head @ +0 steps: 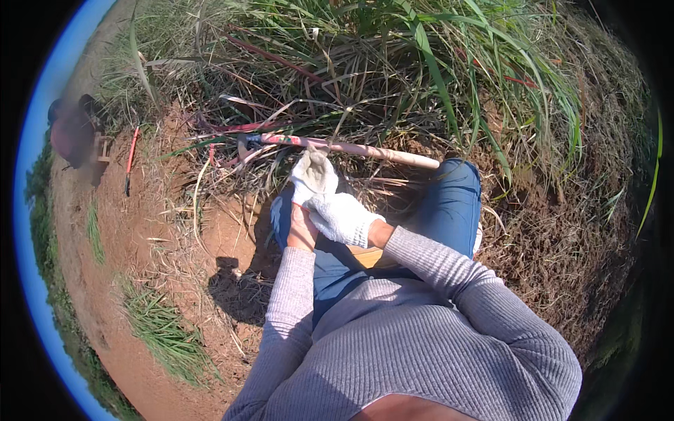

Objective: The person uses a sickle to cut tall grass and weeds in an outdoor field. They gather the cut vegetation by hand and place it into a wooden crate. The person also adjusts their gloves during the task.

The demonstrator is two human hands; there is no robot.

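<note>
My left hand (315, 172) wears a white knit glove with a soiled palm turned up. It looks empty and lightly cupped. Across its wrist lies my right hand (345, 218), also in a white knit glove, its fingers at the left glove's cuff (300, 202). The fingertips of the right hand are partly hidden. Just beyond both hands, a hand tool with a wooden handle (379, 152), pinkish towards its head, lies against the grass. Its metal head (246, 147) is partly covered by dry blades, so its exact kind is unclear.
Tall grass (421, 63) rises in front of me. My bent knee (458, 184) is by the handle's end. Cut grass (163, 331) lies on reddish soil at left. Farther off are a red-handled tool (131, 160), a small wooden stool (103, 147) and another person (72, 134).
</note>
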